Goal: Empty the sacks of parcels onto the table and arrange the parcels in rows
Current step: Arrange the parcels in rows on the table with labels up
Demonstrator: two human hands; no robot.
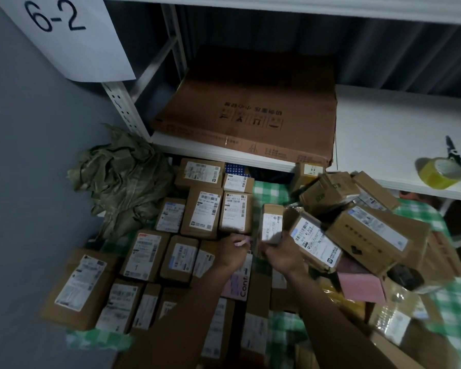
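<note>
The right hand [282, 251] grips a small labelled parcel [270, 225], fingers curled round its lower end, holding it upright. The left hand [233, 245] rests with loosely bent fingers just left of it, at the edge of the rowed parcels [208, 214] on the desk [266, 190]. Right of the fingers, the unsorted heap [357, 222] leans; nudging it could likely send boxes sliding onto the rows.

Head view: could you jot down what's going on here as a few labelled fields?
Surface: green checked cloth
Sorted: parcels in rows, labels up, at left
Unsorted: jumbled heap at right
Right hand: grip on a small parcel, held upright
Left hand: beside that parcel; grip unclear
Sack: crumpled, far left
Shelf: flat carton, tape roll
</note>
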